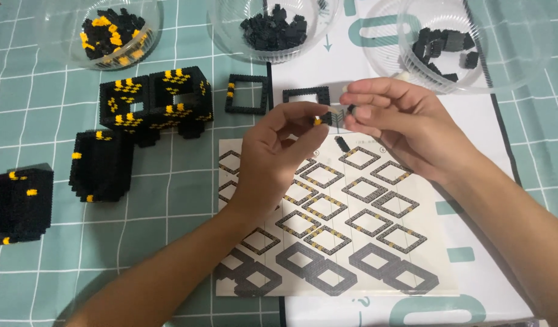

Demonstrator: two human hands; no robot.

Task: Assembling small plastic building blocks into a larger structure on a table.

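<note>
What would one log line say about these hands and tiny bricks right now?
left hand: pinching yellow brick | right hand: pinching black brick | below: instruction sheet

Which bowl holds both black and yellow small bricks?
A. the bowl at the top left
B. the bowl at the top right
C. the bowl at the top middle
A: the top-left bowl shows yellow pieces mixed with black ones, while the middle bowl and the right bowl show only black pieces.

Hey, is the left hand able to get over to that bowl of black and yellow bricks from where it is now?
Probably yes. The left hand pinches a small yellow brick, but nothing tall stands between it and the bowl of black and yellow bricks; only the low black and yellow block structure lies below that path.
</note>
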